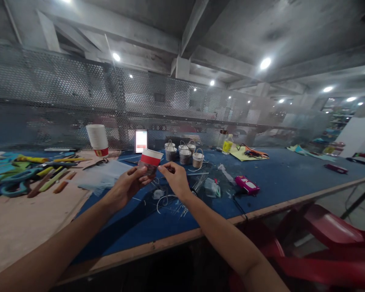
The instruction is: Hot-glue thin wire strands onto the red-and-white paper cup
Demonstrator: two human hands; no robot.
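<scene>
While both your hands are raised over the blue table [280, 178], this is how the bench stands.

Left hand: your left hand [130, 182] is closed round a paper cup [150, 161] with a red band, held upright above the table's near middle, clear of the surface.

Right hand: your right hand [174, 176] sits just beside the cup's rim with thumb and forefinger pinched together; it may have a thin wire between them, but the view is too blurred to be sure.

Finished pieces: a group of small cups with wire handles [185, 153] stands further back on the table, well apart from your hands.

Progress: judged from that group, several pieces look complete, while the cup you hold shows no handle yet, so that one appears to be at an early step.

Stock left: a stack of cups [97, 140] stands inverted at the back left, untouched.

Loose material: bent wires [170, 200] lie on the cloth under your hands.

Tools: scissors [16, 182] and pens lie on the left side of the table.

Other items: a pink object [247, 185] lies to the right of your hands, and a small bottle [227, 144] stands behind it.
</scene>
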